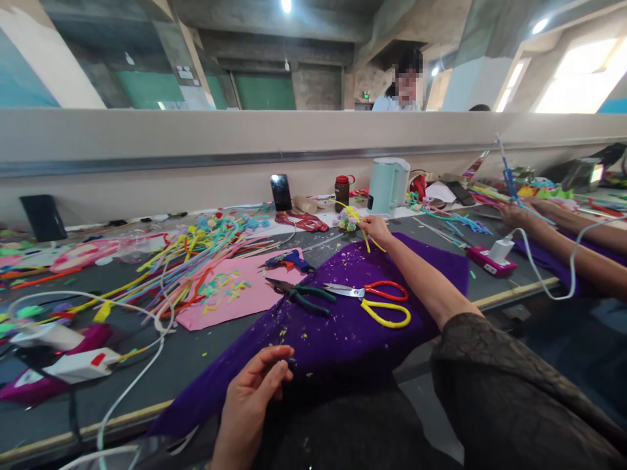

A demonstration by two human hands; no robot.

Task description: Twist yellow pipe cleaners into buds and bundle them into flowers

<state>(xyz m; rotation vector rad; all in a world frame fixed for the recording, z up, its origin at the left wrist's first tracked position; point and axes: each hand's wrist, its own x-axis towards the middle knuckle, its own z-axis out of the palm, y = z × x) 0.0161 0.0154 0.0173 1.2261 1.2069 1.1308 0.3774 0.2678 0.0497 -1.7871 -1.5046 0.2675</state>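
My right hand (376,230) reaches to the back of the purple cloth (337,352), its fingers closed on a yellow stem beside a cluster of pastel flowers (347,219). My left hand (257,391) is held low over the cloth's near edge, thumb and fingers pinched together; a small dark bit shows at the fingertips, too small to name. Between the hands lie scissors (386,303) with one red and one yellow handle, dark green pliers (304,298) and a blue glue gun (289,260). Small scraps are scattered on the cloth.
A pink sheet (245,277) with cut pieces and coloured stems lies left. Behind stand a phone (281,192), a brown bottle (343,191) and a kettle (385,186). Power strips (491,261) and white cables flank the workspace. Another person's hands (519,219) are at right.
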